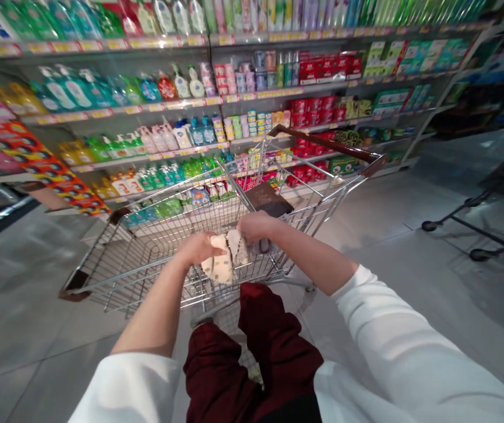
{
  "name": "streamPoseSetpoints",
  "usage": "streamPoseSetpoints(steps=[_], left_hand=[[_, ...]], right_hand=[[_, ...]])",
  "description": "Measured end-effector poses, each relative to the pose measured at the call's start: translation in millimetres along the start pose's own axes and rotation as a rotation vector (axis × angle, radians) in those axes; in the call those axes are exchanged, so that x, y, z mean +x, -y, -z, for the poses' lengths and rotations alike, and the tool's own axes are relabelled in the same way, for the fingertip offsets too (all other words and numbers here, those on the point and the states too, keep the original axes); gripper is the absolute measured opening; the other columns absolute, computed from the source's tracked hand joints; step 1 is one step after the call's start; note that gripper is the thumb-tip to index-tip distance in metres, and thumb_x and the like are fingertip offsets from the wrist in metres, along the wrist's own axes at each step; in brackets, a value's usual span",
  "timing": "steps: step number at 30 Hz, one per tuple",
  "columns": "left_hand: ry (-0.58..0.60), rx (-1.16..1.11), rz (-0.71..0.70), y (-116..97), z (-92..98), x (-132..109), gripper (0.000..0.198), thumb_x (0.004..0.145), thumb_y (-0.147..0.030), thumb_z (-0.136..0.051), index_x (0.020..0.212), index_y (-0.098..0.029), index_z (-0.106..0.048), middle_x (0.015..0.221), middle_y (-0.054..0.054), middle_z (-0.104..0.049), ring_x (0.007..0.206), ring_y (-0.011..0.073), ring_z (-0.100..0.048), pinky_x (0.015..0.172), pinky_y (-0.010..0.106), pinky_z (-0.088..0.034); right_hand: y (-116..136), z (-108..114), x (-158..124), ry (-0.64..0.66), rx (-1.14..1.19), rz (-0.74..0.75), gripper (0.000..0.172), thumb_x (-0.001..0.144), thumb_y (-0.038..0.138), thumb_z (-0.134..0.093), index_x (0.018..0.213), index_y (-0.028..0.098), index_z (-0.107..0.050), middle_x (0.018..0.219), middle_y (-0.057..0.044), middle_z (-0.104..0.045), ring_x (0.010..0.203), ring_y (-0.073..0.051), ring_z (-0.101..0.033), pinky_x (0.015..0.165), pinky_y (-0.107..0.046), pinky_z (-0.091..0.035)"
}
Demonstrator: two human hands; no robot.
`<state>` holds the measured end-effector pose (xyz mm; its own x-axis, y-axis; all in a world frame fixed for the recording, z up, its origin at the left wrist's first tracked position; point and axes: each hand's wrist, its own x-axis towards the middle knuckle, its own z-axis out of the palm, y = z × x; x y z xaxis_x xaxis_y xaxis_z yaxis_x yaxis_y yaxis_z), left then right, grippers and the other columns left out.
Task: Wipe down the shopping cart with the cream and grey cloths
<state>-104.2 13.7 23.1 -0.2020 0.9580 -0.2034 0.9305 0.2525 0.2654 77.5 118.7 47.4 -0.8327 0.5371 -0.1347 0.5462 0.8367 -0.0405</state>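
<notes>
A spotted cream cloth (219, 264) held between both hands
The left hand (198, 248) and right hand (256, 226) have their fingers clamped on its top edge, above the wire shopping cart (115, 258).

No text legible, yellow shelf price tags (133, 109), bottle labels (60, 94), all too small to read

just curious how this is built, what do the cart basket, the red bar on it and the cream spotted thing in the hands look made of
The shopping cart basket looks like chrome-plated steel wire: a thin welded grid with a bright shine. The dark red bar looks like glossy moulded plastic, smooth with soft highlights. The cream spotted item looks limp and creased, so soft cloth or thin plastic; I can't tell which.
</notes>
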Motion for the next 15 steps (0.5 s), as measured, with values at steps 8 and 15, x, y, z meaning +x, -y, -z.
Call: streamPoseSetpoints(steps=[8, 15], left_hand=[[-0.02, -0.008, 0.025, -3.9, -0.8, 1.0, 0.042, 0.065, -0.058, -0.073, 0.093, -0.027, -0.074, 0.085, 0.001, -0.076, 0.083, 0.0214, -0.069, 0.068, 0.025, -0.047], [0.0, 0.022, 0.019, -3.0, -2.0, 5.1, 0.045, 0.068, -0.059, -0.072, 0.097, -0.026, -0.074, 0.09, 0.002, -0.076, 0.083, 0.0212, -0.068, 0.065, 0.026, -0.045]], right_hand=[[-90.4, 9.3, -50.0, 0.007, -0.05, -0.032, 0.026, 0.058, 0.015, -0.078, 0.081, 0.025, -0.073, 0.08, -0.001, -0.073, 0.075, -0.02, -0.063, 0.072, -0.034, -0.044], [-132.9, 12.8, -87.5, -0.137, 0.029, -0.166, 0.029, 0.057, 0.014, -0.077, 0.083, 0.025, -0.071, 0.078, -0.003, -0.069, 0.08, -0.024, -0.061, 0.078, -0.039, -0.043]])
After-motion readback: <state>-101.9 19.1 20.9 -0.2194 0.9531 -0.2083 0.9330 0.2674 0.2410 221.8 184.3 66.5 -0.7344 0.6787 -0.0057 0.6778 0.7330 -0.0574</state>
